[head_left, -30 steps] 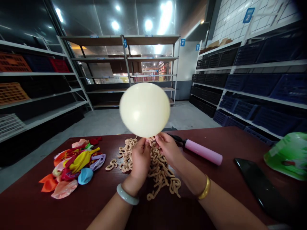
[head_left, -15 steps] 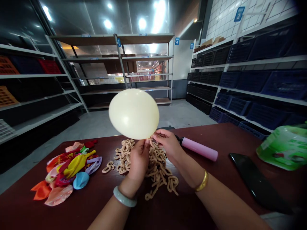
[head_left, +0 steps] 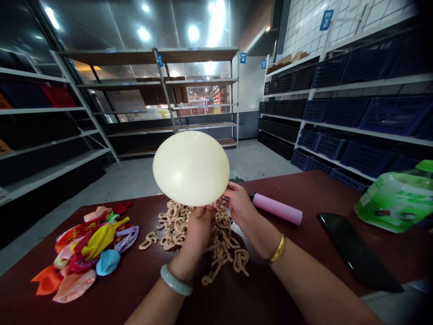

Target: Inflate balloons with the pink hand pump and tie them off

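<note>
An inflated pale yellow balloon (head_left: 191, 167) is in front of me, over the far part of the dark red table. My left hand (head_left: 200, 225) is closed at the balloon's underside, thumb and fingers pinched around its neck. On the other side my right hand (head_left: 237, 201) also pinches near the neck, its fingertips partly behind the balloon. The neck itself is mostly hidden by my fingers. Beneath both hands lies a heap of beige, twisted loops (head_left: 174, 225), some stretching towards me on the table.
Left on the table (head_left: 142, 275) is a pile of uninflated balloons (head_left: 98, 241) in several colours. A pink balloon pump (head_left: 277, 209), a black phone-like slab (head_left: 358, 250) and a green-and-clear pouch (head_left: 389, 203) lie to the right. Shelves with dark crates (head_left: 382, 115) stand beyond.
The balloon has come slightly lower and closer to me, covering more of my fingertips. My view has turned a little to the right. Both hands still grip at the neck.
</note>
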